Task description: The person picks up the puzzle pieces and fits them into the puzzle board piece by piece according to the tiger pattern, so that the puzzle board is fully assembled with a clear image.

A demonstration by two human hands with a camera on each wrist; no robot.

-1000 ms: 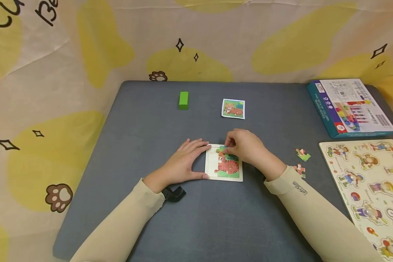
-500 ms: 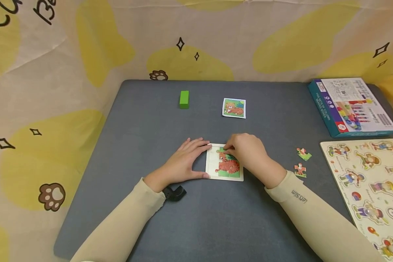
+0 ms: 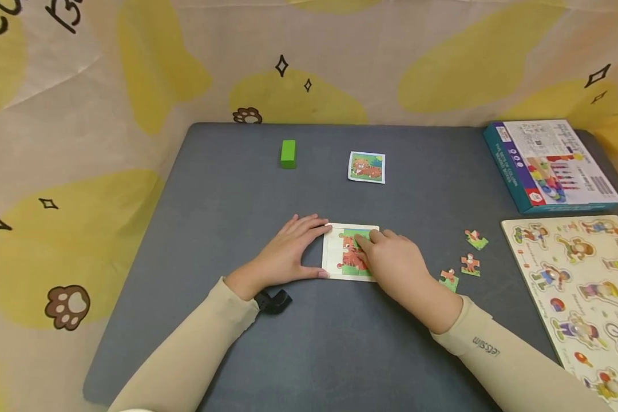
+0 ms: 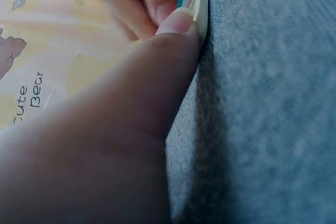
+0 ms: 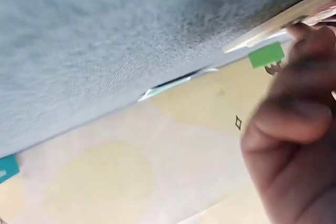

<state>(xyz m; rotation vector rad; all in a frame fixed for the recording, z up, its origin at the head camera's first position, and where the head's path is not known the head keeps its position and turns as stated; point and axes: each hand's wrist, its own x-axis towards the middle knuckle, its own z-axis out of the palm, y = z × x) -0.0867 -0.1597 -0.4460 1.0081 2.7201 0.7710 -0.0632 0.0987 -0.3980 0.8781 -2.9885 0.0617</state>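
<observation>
A small white-framed puzzle tray (image 3: 333, 252) lies on the dark grey table, with tiger puzzle pieces (image 3: 351, 252) filling its middle and right part. The left hand (image 3: 283, 257) rests at the tray's left side, fingers spread at its upper left corner and thumb at its lower left edge. Over the tray's right side, the right hand (image 3: 399, 260) touches the pieces with an extended index finger, its other fingers folded. It hides part of the puzzle. Loose pieces lie to the right: one (image 3: 476, 239) above another (image 3: 470, 264), and a third (image 3: 449, 279) beside the right wrist.
A tiger picture card (image 3: 367, 167) and a green block (image 3: 288, 154) are behind the tray. At the back right is a boxed toy (image 3: 561, 166); a large wooden picture board (image 3: 541, 252) lies in front of it. Patterned cloth (image 3: 340, 57) hangs behind the table.
The right hand has shifted slightly right and down, its pinch at the tray's top giving way to an extended finger on the pieces. A third loose piece is now uncovered. The left hand stays put.
</observation>
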